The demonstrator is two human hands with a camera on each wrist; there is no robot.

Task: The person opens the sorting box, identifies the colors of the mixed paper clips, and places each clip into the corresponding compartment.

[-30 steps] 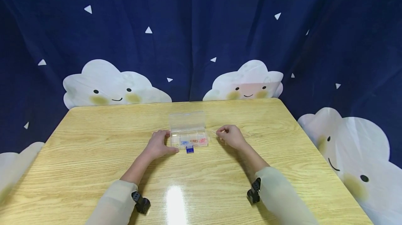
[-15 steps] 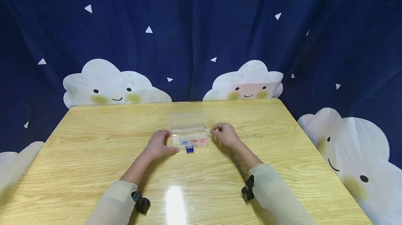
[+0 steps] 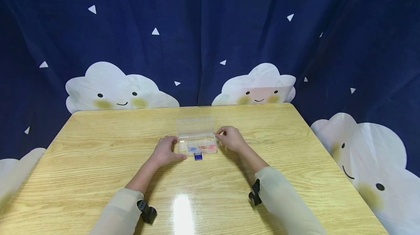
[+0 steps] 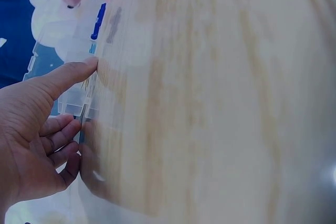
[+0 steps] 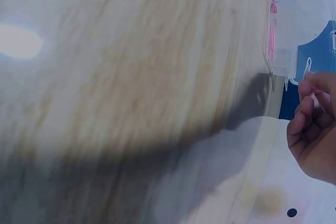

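Note:
A clear plastic compartment box (image 3: 197, 142) lies on the table with its lid (image 3: 195, 125) raised at the back. My left hand (image 3: 165, 151) holds its left end, thumb (image 4: 73, 74) at the front and fingers round the side. Blue paper clips (image 3: 192, 149), orange paper clips (image 3: 202, 147) and pinkish-red paper clips (image 3: 211, 147) lie in separate front compartments. My right hand (image 3: 230, 138) pinches a white paper clip (image 5: 308, 65) by the box's back right corner. A blue latch (image 3: 198, 156) sticks out at the front.
The wooden table (image 3: 131, 129) extends on all sides of the box. Behind it hangs a dark blue curtain (image 3: 183, 52) with cloud faces. Each sleeve carries a black wrist camera (image 3: 147, 212).
My right hand has moved left with the white paper clip, from beside the box to its back right corner. The left hand and the box have stayed in place.

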